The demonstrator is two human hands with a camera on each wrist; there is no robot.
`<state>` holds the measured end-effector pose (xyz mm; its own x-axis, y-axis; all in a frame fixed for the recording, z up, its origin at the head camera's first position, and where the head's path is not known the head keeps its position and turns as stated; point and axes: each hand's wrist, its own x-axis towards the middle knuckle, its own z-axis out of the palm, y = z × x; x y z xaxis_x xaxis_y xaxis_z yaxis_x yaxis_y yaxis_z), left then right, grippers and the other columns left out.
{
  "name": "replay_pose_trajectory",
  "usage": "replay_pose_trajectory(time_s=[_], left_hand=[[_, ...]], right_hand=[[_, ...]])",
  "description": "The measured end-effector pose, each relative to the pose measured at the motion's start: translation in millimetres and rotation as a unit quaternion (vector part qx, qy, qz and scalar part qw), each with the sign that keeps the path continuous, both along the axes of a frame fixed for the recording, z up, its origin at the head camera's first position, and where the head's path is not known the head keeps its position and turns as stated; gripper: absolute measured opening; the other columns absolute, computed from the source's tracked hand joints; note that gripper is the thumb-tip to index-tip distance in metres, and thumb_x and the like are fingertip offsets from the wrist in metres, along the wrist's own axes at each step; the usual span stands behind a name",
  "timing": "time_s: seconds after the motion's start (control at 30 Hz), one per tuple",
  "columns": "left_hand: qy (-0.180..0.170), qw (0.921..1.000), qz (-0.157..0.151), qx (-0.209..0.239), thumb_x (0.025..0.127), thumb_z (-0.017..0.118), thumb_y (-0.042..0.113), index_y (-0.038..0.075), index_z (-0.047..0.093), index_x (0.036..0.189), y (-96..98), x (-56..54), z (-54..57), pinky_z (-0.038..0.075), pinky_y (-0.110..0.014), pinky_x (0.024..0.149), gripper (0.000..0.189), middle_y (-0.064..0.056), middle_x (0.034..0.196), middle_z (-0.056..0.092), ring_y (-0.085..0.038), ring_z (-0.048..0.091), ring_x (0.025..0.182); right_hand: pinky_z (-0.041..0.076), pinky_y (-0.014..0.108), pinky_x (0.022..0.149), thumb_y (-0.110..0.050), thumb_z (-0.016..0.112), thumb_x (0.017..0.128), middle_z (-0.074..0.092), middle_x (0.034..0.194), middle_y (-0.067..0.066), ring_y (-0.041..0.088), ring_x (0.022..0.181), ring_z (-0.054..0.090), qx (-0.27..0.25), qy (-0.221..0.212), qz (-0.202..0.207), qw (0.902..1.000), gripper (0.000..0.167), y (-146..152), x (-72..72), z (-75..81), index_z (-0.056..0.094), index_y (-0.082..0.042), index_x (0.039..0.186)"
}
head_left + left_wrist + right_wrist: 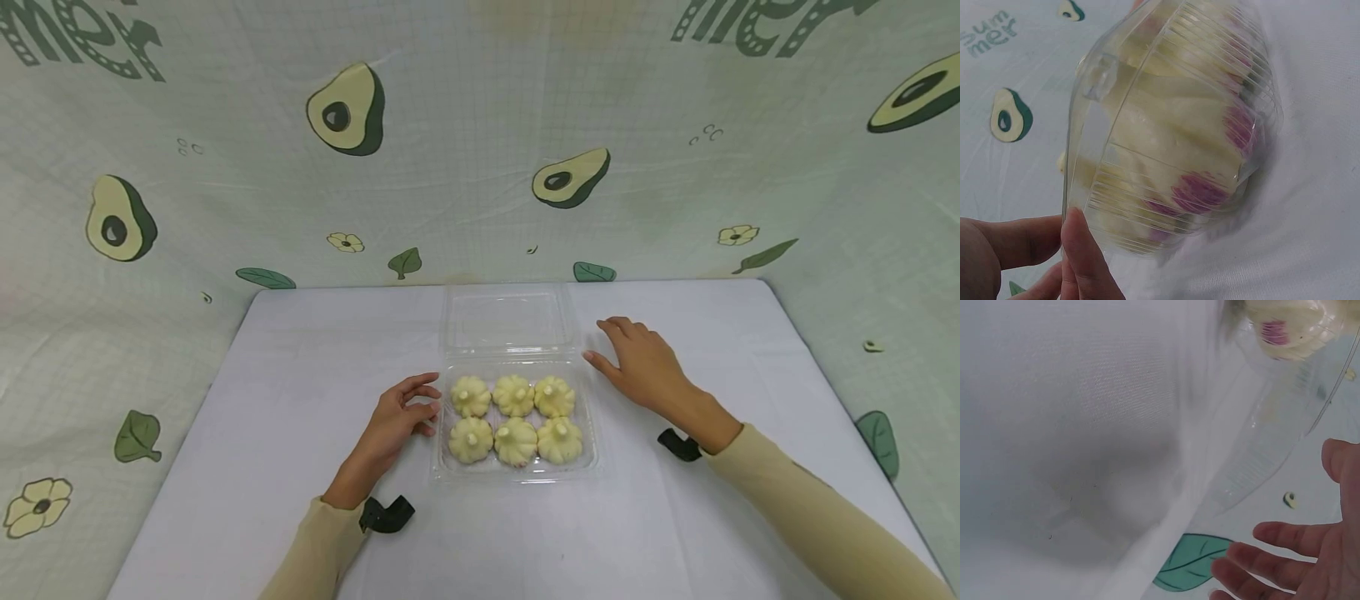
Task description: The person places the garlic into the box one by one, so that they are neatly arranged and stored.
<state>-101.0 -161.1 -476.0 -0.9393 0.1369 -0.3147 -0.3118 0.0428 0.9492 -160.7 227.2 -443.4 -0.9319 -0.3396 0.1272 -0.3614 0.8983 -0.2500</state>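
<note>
A clear plastic clamshell container (517, 478) lies on the table with its lid (512, 321) folded back, away from the person. Inside its base sit several pale garlic bulbs (516, 440) in two rows, stems up; purple patches show low on their sides in the left wrist view. My left hand (399, 418) is at the container's left side, its thumb and fingers pinching the rim (1071, 156). To the right of the container, my right hand (647, 363) is held apart from it beside the hinge, fingers spread and loosely bent, holding nothing.
A white cloth covers the table (315, 350). Behind it and along both sides hangs a pale curtain (465, 108) printed with avocados, leaves and flowers. Dark wrist-worn pieces (387, 515) show at both wrists.
</note>
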Motion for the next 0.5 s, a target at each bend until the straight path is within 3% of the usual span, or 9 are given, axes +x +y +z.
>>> replay_pose_trajectory(time_s=[0.5], left_hand=[[0.004, 1.0000, -0.002, 0.004, 0.101, 0.063, -0.005, -0.001, 0.051, 0.152, 0.3, 0.3, 0.4, 0.058, -0.025, 0.064, 0.053, -0.011, 0.117, 0.060, -0.014, 0.064, 0.080]], right_hand=[[0.050, 0.065, 0.102, -0.041, 0.061, 0.107, 0.056, 0.143, 0.034, 0.052, 0.126, 0.057, 0.014, -0.020, 0.003, 0.9997, 0.064, -5.2, -7.6, -5.8, 0.055, 0.013, 0.142]])
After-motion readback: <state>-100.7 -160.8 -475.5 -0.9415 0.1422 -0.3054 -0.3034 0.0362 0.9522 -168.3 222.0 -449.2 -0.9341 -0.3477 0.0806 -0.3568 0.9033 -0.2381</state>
